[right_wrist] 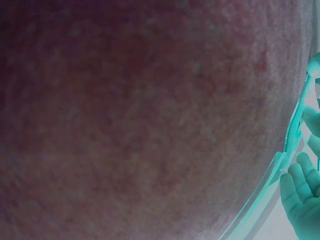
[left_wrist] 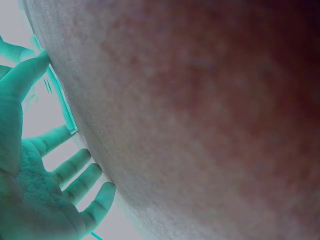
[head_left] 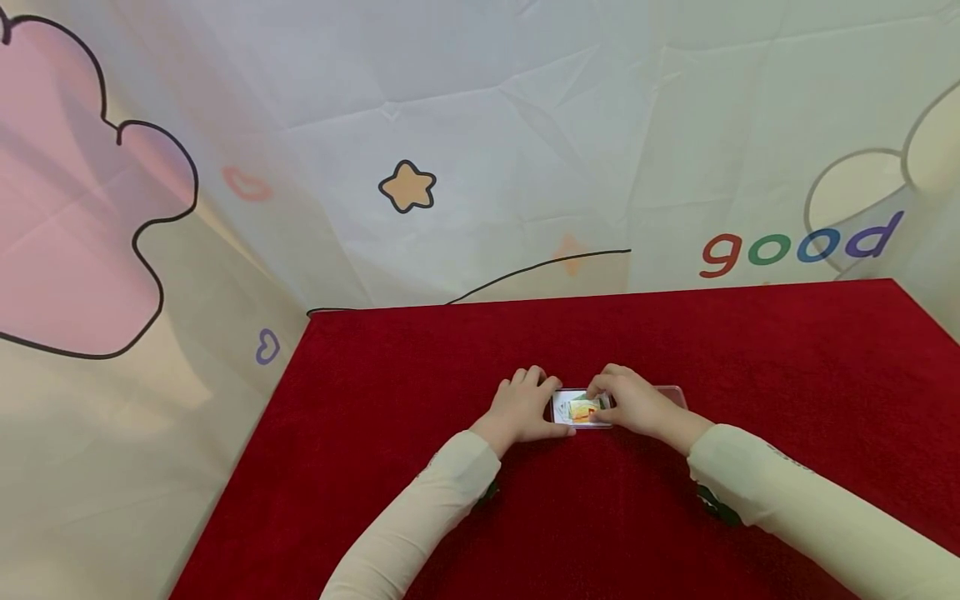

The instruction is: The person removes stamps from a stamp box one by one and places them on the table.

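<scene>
On the red cloth lies a flat rectangular case (head_left: 558,410) with a thin edge and a white inside. A small picture card (head_left: 581,411) in white, yellow and orange shows in it. My left hand (head_left: 522,408) grips the case's left end, with the thumb at the near edge and the index finger at the far edge. My right hand (head_left: 637,404) pinches at the right side of the card with thumb and index finger. Partly hidden beneath the right hand is a second flat, clear pinkish piece (head_left: 672,394), its edge also visible in the right wrist view (right_wrist: 252,210).
A red cloth (head_left: 420,358) covers the table, its far edge close to a pale printed curtain (head_left: 510,150) with a star and the word "good". The curtain also runs down the left side. Cloth fills most of both wrist views.
</scene>
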The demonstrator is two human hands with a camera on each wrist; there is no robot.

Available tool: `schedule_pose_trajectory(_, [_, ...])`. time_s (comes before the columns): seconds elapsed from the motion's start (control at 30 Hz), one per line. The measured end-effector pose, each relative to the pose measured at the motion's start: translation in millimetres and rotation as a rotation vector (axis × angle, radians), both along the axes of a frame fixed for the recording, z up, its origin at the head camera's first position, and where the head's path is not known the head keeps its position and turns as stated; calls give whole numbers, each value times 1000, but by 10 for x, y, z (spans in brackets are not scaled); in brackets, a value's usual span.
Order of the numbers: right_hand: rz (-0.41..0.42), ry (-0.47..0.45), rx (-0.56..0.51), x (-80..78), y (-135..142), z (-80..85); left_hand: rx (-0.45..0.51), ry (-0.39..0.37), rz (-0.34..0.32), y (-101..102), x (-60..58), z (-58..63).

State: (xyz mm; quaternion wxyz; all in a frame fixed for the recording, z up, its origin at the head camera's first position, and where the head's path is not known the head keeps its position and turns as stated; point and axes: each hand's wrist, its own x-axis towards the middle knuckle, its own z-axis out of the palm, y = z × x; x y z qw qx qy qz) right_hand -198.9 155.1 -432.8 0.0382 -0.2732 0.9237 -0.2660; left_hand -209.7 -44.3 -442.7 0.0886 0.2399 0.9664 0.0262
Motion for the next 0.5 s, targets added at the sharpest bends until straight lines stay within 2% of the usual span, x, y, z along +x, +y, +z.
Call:
schedule_pose_trajectory(0.3, [16, 7, -16, -1, -16, 12, -2, -3, 5, 0, 13, 11])
schedule_pose_trajectory(0.5, [66, 31, -83, -15, 13, -31, 1, -4, 3, -2, 14, 10])
